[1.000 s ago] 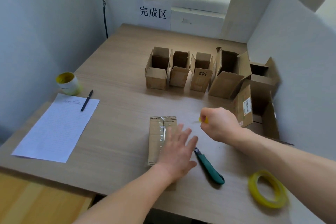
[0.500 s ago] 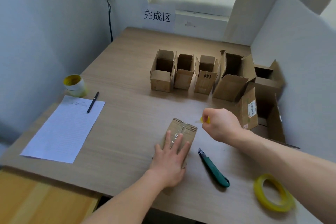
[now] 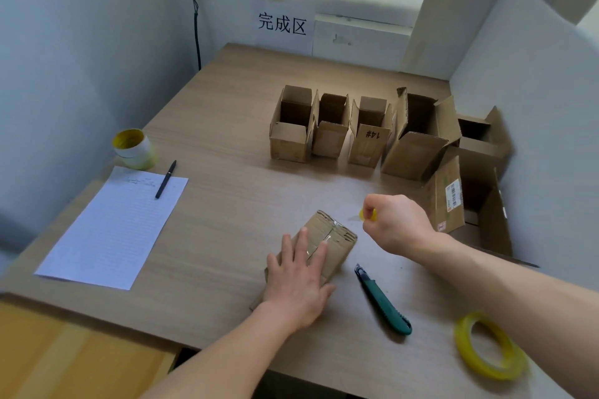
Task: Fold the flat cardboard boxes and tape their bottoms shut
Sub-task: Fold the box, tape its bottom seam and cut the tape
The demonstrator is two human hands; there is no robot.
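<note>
Pressing down on the small brown cardboard box (image 3: 338,236), our left hand (image 3: 296,282) lies palm-flat with the fingers straight and slightly spread. The box lies on the pale wooden counter (image 3: 227,155) near its front edge, with its far end turned to the right. A strip of clear shiny tape (image 3: 334,229) runs along the box seam and passes under our fingertips.

Our right hand (image 3: 397,227) is curled into a fist, thumb and forefinger pinching a small yellow piece (image 3: 369,215). We cannot tell what this piece is. The hand is held just beyond the far right corner of the box and does not touch it.

A green-handled utility knife (image 3: 385,303) lies on the counter just right of the box, blade end towards it. A yellow ring of tape (image 3: 460,338) lies flat near the right front corner.

A row of open-topped brown cardboard boxes (image 3: 288,142) stands side by side at the far centre; the third is marked "14#". Larger open boxes stand to the right of them.

On the left lies a white lined sheet of paper (image 3: 113,227), with a black pen (image 3: 166,179) across its far corner and a yellow-and-white roll (image 3: 133,147) just beyond it
</note>
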